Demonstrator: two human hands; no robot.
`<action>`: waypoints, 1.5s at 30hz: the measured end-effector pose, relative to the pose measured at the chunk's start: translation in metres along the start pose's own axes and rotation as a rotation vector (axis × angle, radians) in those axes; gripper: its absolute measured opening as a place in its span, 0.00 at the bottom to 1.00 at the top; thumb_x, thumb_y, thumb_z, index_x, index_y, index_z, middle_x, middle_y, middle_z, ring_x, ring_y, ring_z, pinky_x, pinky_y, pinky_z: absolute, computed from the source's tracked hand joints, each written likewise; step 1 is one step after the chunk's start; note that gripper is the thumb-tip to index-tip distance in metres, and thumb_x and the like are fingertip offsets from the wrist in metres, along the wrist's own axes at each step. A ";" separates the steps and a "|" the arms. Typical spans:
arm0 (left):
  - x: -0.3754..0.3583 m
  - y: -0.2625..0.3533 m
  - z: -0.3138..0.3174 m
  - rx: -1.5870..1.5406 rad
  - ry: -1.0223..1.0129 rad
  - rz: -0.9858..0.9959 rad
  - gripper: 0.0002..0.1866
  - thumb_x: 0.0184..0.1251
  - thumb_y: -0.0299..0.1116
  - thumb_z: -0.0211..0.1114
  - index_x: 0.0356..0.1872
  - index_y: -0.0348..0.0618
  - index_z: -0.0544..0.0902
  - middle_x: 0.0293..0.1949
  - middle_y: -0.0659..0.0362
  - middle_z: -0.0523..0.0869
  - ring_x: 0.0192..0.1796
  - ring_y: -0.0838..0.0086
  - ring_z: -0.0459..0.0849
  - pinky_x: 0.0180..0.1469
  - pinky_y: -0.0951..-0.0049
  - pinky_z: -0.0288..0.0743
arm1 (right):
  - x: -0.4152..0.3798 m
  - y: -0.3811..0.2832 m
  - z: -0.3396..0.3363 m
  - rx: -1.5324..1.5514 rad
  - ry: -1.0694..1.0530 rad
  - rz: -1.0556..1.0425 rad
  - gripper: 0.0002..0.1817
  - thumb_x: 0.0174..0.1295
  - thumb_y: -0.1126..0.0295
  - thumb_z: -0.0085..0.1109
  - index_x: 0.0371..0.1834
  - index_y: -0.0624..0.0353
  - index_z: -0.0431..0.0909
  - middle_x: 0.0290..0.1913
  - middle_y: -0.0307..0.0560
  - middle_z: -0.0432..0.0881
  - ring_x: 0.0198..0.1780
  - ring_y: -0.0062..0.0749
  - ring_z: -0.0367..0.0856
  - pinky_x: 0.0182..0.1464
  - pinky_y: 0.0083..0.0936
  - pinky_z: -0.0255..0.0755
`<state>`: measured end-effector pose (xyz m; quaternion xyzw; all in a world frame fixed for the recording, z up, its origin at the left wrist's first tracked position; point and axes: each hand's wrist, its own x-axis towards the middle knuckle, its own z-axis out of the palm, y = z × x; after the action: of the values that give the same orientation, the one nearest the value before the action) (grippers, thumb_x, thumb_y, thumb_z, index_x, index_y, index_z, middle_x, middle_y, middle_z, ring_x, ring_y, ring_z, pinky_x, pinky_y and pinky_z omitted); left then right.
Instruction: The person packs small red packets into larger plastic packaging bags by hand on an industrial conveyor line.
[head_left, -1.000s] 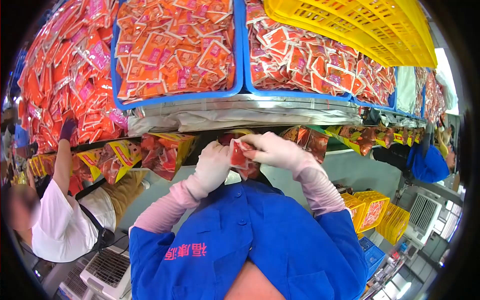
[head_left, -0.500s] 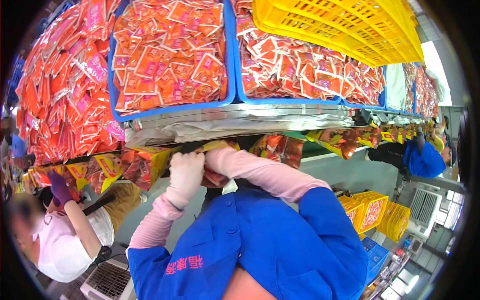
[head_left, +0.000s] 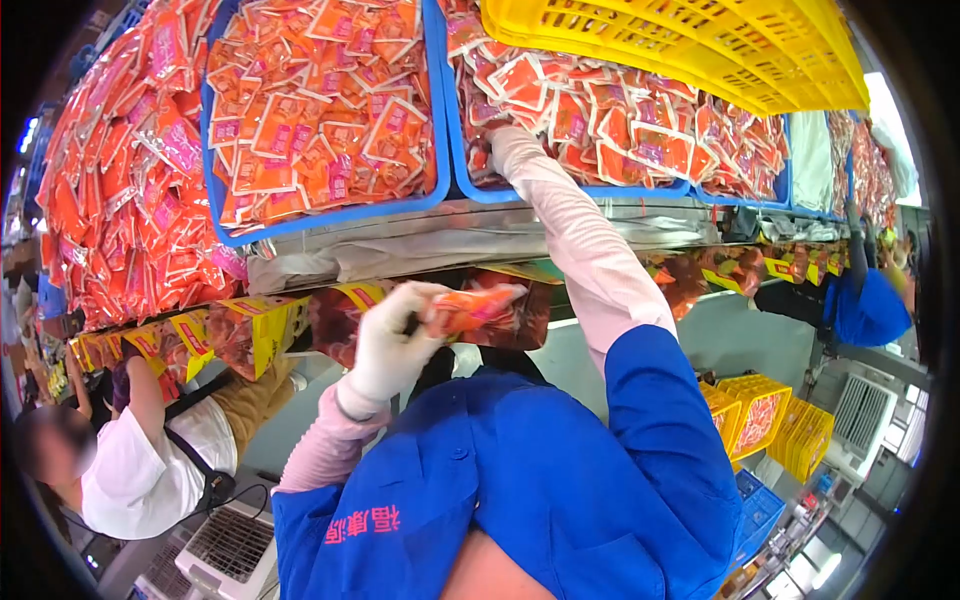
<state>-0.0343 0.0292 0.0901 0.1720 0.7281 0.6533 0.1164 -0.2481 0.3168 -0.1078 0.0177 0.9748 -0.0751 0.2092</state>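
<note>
My left hand [head_left: 395, 335], in a white glove, is closed around a red-orange sachet [head_left: 475, 308] in front of my chest. Behind it, printed red bags with yellow tops [head_left: 345, 305] hang in a row along the bench edge. My right hand [head_left: 508, 148] reaches away from me into a blue crate [head_left: 465, 185] full of red and white sachets [head_left: 565, 115]. Its fingers dip among the sachets at the crate's near left corner and are mostly hidden, so their grip does not show.
Another blue crate of sachets [head_left: 435, 195] stands to the left, beside a large heap of red packets [head_left: 140, 200]. A yellow crate [head_left: 680, 50] sits over the right crate. One person [head_left: 150, 470] works at left, another [head_left: 868, 305] at far right. Yellow crates [head_left: 755, 420] stand behind right.
My right arm has gone from the hanging bag up into the blue crate. My left hand has come away from the bag's top and now shows a sachet in it.
</note>
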 end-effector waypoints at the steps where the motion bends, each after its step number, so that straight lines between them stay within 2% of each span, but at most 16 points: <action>1: 0.000 -0.006 0.009 0.085 -0.111 0.048 0.10 0.60 0.18 0.70 0.32 0.39 0.75 0.43 0.54 0.89 0.41 0.70 0.86 0.45 0.72 0.79 | -0.014 0.000 -0.013 0.079 0.064 0.027 0.20 0.57 0.56 0.67 0.51 0.51 0.87 0.50 0.60 0.87 0.55 0.56 0.85 0.57 0.45 0.79; 4: -0.001 -0.039 0.027 0.609 -0.336 0.341 0.11 0.52 0.26 0.73 0.34 0.43 0.79 0.41 0.55 0.88 0.44 0.56 0.86 0.49 0.63 0.80 | -0.087 -0.001 -0.075 0.217 0.166 -0.052 0.19 0.63 0.61 0.61 0.54 0.58 0.83 0.51 0.62 0.87 0.54 0.51 0.87 0.58 0.41 0.78; 8: -0.018 -0.047 0.015 0.891 -0.457 0.270 0.18 0.51 0.35 0.74 0.43 0.42 0.81 0.43 0.56 0.87 0.51 0.61 0.85 0.66 0.53 0.72 | -0.242 -0.052 -0.141 0.997 -0.004 -0.376 0.15 0.61 0.66 0.69 0.50 0.58 0.85 0.42 0.56 0.89 0.49 0.40 0.89 0.54 0.32 0.79; 12: -0.043 -0.061 -0.012 1.060 -0.456 0.454 0.15 0.49 0.37 0.70 0.39 0.43 0.85 0.38 0.57 0.85 0.46 0.65 0.84 0.72 0.45 0.66 | -0.277 -0.102 -0.074 0.312 -0.365 -0.656 0.15 0.63 0.61 0.65 0.50 0.54 0.86 0.38 0.50 0.89 0.42 0.43 0.90 0.45 0.39 0.81; 14: -0.046 -0.059 -0.021 1.066 -0.470 0.456 0.11 0.49 0.35 0.70 0.33 0.44 0.84 0.33 0.58 0.83 0.42 0.65 0.84 0.71 0.46 0.67 | -0.264 -0.153 -0.052 -0.183 -0.708 -0.468 0.17 0.62 0.57 0.65 0.50 0.52 0.87 0.40 0.51 0.89 0.42 0.48 0.89 0.47 0.42 0.82; 16: -0.044 -0.059 -0.025 0.993 -0.371 0.517 0.06 0.51 0.33 0.68 0.22 0.47 0.80 0.21 0.61 0.76 0.33 0.66 0.83 0.69 0.48 0.71 | -0.226 -0.157 0.064 -0.244 -0.675 -0.377 0.15 0.57 0.58 0.64 0.43 0.53 0.88 0.36 0.50 0.89 0.42 0.51 0.87 0.45 0.42 0.80; 22: -0.035 -0.032 -0.063 0.817 -0.395 0.215 0.12 0.47 0.36 0.78 0.32 0.46 0.86 0.32 0.56 0.86 0.42 0.60 0.85 0.65 0.46 0.70 | -0.238 -0.182 0.001 0.130 -0.474 -0.664 0.16 0.57 0.55 0.64 0.40 0.53 0.90 0.40 0.54 0.89 0.42 0.52 0.88 0.48 0.46 0.80; 24: 0.013 -0.006 -0.074 0.903 -0.153 0.304 0.14 0.49 0.35 0.77 0.36 0.45 0.85 0.37 0.53 0.87 0.49 0.53 0.84 0.64 0.49 0.70 | -0.240 -0.145 -0.092 0.264 -0.546 -0.606 0.15 0.56 0.57 0.63 0.40 0.53 0.90 0.39 0.55 0.89 0.40 0.53 0.88 0.46 0.47 0.80; 27: 0.113 -0.039 -0.092 0.994 0.091 0.188 0.21 0.56 0.38 0.76 0.49 0.43 0.84 0.51 0.48 0.85 0.59 0.48 0.80 0.65 0.52 0.71 | -0.198 -0.019 -0.147 0.309 0.605 0.226 0.12 0.55 0.64 0.63 0.39 0.59 0.83 0.32 0.61 0.85 0.37 0.55 0.87 0.43 0.45 0.81; 28: 0.148 -0.060 -0.091 1.053 0.165 0.204 0.24 0.58 0.40 0.76 0.54 0.43 0.82 0.56 0.48 0.83 0.62 0.48 0.79 0.66 0.53 0.71 | -0.160 0.052 -0.152 0.277 0.732 0.352 0.18 0.55 0.58 0.69 0.42 0.59 0.82 0.33 0.61 0.86 0.38 0.57 0.87 0.42 0.46 0.82; 30: 0.203 -0.097 -0.080 1.120 0.088 -0.038 0.29 0.61 0.45 0.75 0.61 0.45 0.78 0.63 0.50 0.79 0.64 0.52 0.78 0.62 0.48 0.73 | -0.107 0.166 -0.119 0.205 0.898 0.696 0.34 0.51 0.45 0.75 0.56 0.53 0.80 0.60 0.65 0.79 0.60 0.61 0.80 0.56 0.49 0.78; 32: 0.224 -0.121 -0.055 1.240 -0.045 -0.272 0.32 0.62 0.47 0.74 0.65 0.51 0.76 0.64 0.50 0.78 0.66 0.53 0.78 0.61 0.47 0.75 | -0.094 0.109 -0.129 -0.172 0.854 0.837 0.37 0.50 0.45 0.76 0.62 0.48 0.78 0.64 0.64 0.74 0.64 0.62 0.76 0.61 0.51 0.75; 34: 0.217 -0.116 -0.035 1.268 -0.165 -0.343 0.31 0.64 0.43 0.72 0.68 0.53 0.76 0.64 0.47 0.79 0.67 0.51 0.77 0.65 0.51 0.74 | -0.050 0.133 -0.093 0.188 0.691 0.609 0.34 0.52 0.47 0.74 0.61 0.47 0.78 0.65 0.66 0.74 0.65 0.63 0.75 0.62 0.50 0.76; 42: 0.182 -0.123 -0.060 0.964 -0.241 -0.317 0.18 0.66 0.35 0.67 0.57 0.49 0.85 0.55 0.45 0.86 0.57 0.50 0.84 0.58 0.56 0.79 | -0.077 0.003 -0.043 0.171 0.104 -0.290 0.24 0.64 0.69 0.57 0.66 0.53 0.77 0.52 0.58 0.86 0.51 0.56 0.85 0.54 0.46 0.79; 44: 0.165 -0.120 -0.078 0.784 -0.139 -0.009 0.18 0.67 0.31 0.65 0.58 0.47 0.85 0.50 0.45 0.88 0.52 0.47 0.86 0.57 0.57 0.79 | -0.097 -0.014 -0.061 0.233 0.361 -0.313 0.26 0.65 0.70 0.55 0.68 0.54 0.74 0.49 0.60 0.87 0.50 0.57 0.86 0.53 0.48 0.79; 45: 0.153 -0.100 -0.075 0.736 -0.036 0.115 0.17 0.68 0.25 0.62 0.56 0.45 0.85 0.47 0.48 0.88 0.50 0.49 0.87 0.55 0.61 0.81 | -0.120 -0.021 -0.106 0.169 0.158 -0.180 0.28 0.66 0.70 0.54 0.71 0.53 0.71 0.49 0.63 0.86 0.49 0.57 0.86 0.53 0.48 0.79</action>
<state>-0.2137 0.0139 0.0084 0.2543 0.9013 0.3500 0.0227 -0.1824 0.3119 0.0398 -0.0463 0.9761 -0.1739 0.1221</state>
